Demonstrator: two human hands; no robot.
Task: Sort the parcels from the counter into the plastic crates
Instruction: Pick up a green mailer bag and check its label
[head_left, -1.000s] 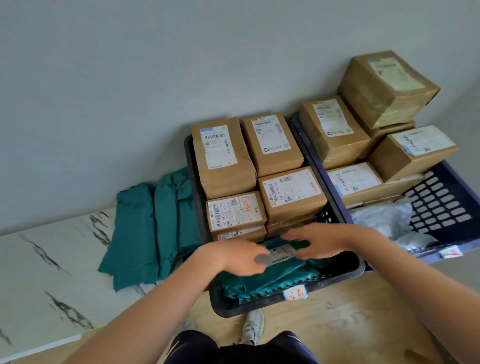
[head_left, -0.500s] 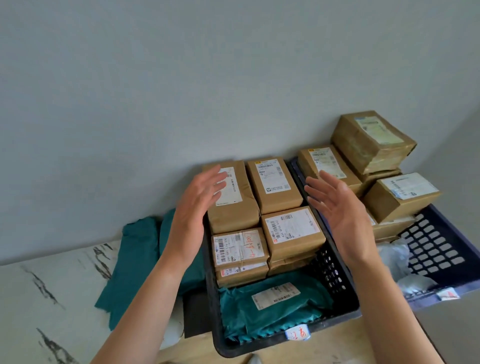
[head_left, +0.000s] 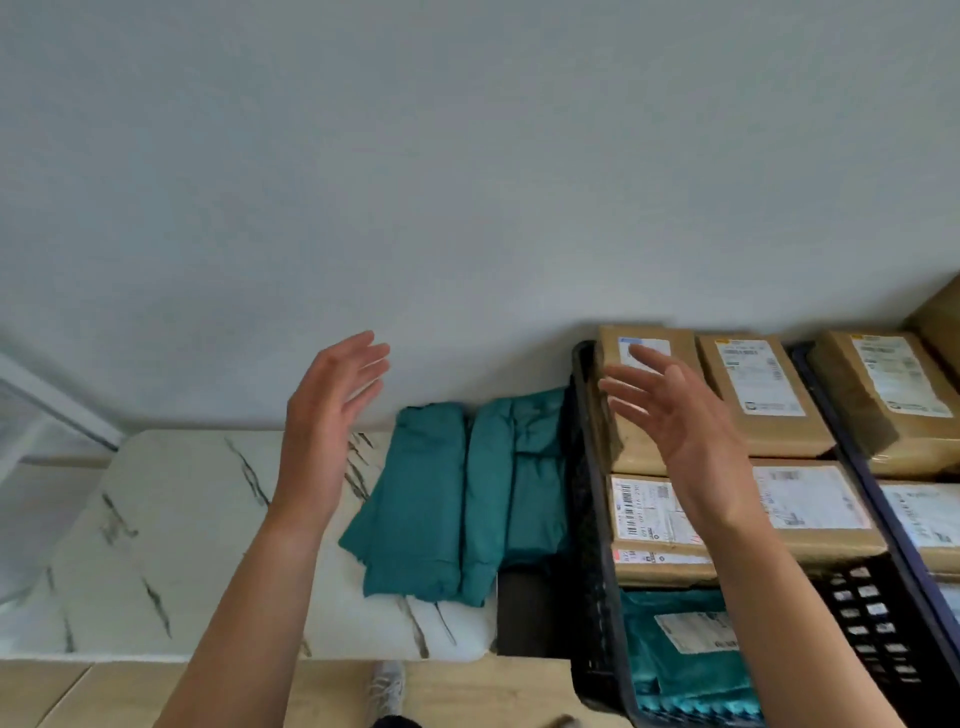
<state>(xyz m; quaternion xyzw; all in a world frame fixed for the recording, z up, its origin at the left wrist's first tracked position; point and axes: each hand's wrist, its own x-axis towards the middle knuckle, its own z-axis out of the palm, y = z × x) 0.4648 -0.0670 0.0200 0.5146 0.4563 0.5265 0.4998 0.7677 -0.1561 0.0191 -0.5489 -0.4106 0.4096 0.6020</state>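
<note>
a flat teal plastic-wrapped parcel (head_left: 685, 670) lies at the near end of the black slotted plastic crate (head_left: 589, 519) at 4 o'clock, with brown taped cardboard boxes (head_left: 769, 395) packed behind it. two folded teal soft mailers (head_left: 447, 499) wait on the white marble-veined counter (head_left: 171, 545) at 6 o'clock, just beside the crate's left wall. the left hand (head_left: 327, 421) and right hand (head_left: 680, 415) hover slack-fingered, grasping nothing; the next pick likely wants both palms under one mailer, lifted clear of the crate rim, with open counter toward 8 o'clock and the grey wall (head_left: 467, 182) close at 12.
</note>
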